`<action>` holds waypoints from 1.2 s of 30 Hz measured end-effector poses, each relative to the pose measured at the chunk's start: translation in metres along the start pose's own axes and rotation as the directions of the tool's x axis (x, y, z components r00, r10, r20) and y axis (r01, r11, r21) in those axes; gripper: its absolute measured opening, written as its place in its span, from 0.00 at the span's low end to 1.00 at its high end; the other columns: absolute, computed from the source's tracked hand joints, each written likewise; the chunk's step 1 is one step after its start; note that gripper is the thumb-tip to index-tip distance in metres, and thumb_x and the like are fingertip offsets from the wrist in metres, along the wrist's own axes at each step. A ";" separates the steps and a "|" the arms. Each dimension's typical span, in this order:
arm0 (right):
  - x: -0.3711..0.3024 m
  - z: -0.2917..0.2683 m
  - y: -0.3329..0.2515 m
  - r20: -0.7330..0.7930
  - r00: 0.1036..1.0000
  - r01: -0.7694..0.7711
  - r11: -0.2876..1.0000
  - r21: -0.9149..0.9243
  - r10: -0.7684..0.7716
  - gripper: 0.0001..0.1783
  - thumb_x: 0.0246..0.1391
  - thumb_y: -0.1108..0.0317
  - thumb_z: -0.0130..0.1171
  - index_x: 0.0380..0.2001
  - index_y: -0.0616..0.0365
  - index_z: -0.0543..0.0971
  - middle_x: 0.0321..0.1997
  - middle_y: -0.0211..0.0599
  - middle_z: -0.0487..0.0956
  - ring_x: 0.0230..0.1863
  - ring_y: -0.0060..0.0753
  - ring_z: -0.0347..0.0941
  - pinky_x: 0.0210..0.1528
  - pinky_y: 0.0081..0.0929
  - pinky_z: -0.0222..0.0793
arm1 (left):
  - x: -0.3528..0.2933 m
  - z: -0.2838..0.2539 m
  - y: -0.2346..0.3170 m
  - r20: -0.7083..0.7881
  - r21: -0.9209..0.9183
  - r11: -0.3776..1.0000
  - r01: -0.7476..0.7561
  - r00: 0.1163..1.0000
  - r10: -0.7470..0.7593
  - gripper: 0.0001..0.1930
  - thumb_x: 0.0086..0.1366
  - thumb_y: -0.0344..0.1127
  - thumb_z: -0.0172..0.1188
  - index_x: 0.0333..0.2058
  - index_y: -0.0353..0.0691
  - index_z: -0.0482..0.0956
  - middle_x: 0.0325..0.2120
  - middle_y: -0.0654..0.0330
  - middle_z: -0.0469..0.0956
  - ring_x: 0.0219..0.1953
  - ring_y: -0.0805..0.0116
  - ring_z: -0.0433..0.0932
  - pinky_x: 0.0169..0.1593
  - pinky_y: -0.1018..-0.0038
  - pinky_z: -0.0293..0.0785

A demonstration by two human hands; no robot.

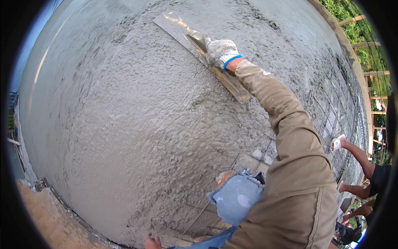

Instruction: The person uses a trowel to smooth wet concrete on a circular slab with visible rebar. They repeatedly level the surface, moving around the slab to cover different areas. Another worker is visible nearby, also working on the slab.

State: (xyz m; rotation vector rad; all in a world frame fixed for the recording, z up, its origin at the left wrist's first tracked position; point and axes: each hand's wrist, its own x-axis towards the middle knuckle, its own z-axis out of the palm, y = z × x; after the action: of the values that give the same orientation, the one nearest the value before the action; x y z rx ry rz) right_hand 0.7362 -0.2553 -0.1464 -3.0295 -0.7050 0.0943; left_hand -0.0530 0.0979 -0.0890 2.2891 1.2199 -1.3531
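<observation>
The right hand (222,52) is near the top, a little right of the middle. It wears a dirty grey-white knit glove with a blue cuff (232,60). Its fingers are wrapped around the grip of a long, flat concrete float (198,50). The float lies on a slant across the wet concrete (120,108), from the top middle down toward the right. Part of it is brown and looks like wood.

A tan sleeve (298,145) runs from the hand down to the bottom right. Torn pale blue denim (238,199) shows beside it, low in the middle.

At the bottom edge, left of the middle, there is some bare skin (152,242). I cannot tell if it is the left hand, or how those fingers are.

The grey concrete is bumpy in the middle and smoother at the far left. Thin steel bars (331,106) cross each other at the right. A white shoe (338,143) on another person's leg (360,157) is by them. Green leaves (331,10) fill the upper right corner.
</observation>
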 end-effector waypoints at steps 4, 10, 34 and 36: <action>0.019 0.000 0.078 -0.036 0.990 -0.137 0.984 -0.113 0.134 0.37 0.65 0.61 0.50 0.74 0.63 0.60 0.48 0.56 0.85 0.49 0.57 0.84 0.48 0.51 0.78 | 0.044 0.044 -0.055 -0.097 -0.003 0.990 -0.143 0.985 0.142 0.34 0.71 0.56 0.60 0.65 0.34 0.72 0.59 0.37 0.77 0.59 0.33 0.75 0.60 0.48 0.73; 0.101 0.005 0.133 -0.031 0.924 -0.381 0.914 -0.137 0.380 0.34 0.70 0.61 0.43 0.76 0.57 0.59 0.57 0.51 0.83 0.55 0.56 0.82 0.55 0.53 0.76 | 0.039 0.064 -0.066 -0.050 0.089 0.993 -0.080 0.995 0.085 0.35 0.72 0.58 0.57 0.67 0.38 0.70 0.62 0.39 0.75 0.61 0.35 0.74 0.63 0.47 0.72; -0.027 0.012 0.330 0.106 0.659 -0.742 0.666 -0.073 0.745 0.45 0.63 0.53 0.54 0.79 0.47 0.52 0.65 0.56 0.78 0.65 0.55 0.76 0.67 0.51 0.69 | 0.007 -0.014 0.040 0.028 0.256 0.954 0.157 0.985 -0.170 0.34 0.72 0.61 0.55 0.67 0.44 0.70 0.59 0.43 0.79 0.58 0.38 0.78 0.60 0.47 0.75; -0.030 0.010 0.322 0.037 0.685 -0.728 0.685 0.009 0.727 0.49 0.59 0.51 0.58 0.80 0.47 0.52 0.65 0.57 0.78 0.65 0.56 0.76 0.68 0.50 0.68 | 0.008 -0.008 0.033 0.034 0.247 0.955 0.163 0.984 -0.176 0.34 0.72 0.61 0.55 0.67 0.45 0.70 0.58 0.43 0.79 0.58 0.38 0.79 0.59 0.47 0.75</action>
State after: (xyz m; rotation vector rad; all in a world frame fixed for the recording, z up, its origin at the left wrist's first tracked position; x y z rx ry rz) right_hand 0.8504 -0.5572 -0.1684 -3.0686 0.5561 0.1593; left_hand -0.0217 0.0853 -0.0980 2.3295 1.3243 -1.7026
